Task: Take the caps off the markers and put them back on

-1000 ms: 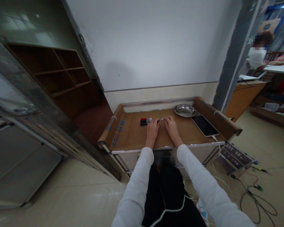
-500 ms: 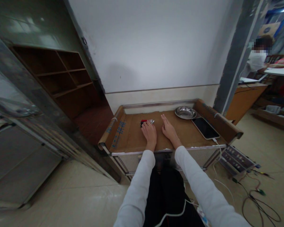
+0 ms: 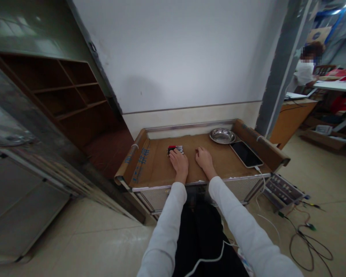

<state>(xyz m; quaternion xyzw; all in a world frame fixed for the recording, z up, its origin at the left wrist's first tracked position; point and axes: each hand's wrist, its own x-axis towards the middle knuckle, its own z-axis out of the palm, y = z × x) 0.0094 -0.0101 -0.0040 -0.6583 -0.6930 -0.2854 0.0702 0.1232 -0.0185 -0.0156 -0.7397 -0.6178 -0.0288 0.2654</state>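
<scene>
- Left grip is set at the near side of a small bundle of pens, with the fingers laid over its near part; whether the pens are grasped or merely touched cannot be told.
- Right grip is held to the right of the left one, apart from it, with the fingers bent inward; whether anything is enclosed there cannot be told.
- The pens, in red and black with paler right ends, are gathered side by side left of the middle of the table, and are partly hidden by the left fingers.
- The table is covered with brown cardboard, marked in blue near its left edge.
- A round metal dish is placed at the far right of the table.
- A phone is laid near the dish, on its near right side, with its dark screen turned up; a white cable is plugged into its near end and hung over the near edge.
- Both arms are covered by white sleeves.
- At the far right, beyond a grey post, a person in white is seen beside another table.
</scene>
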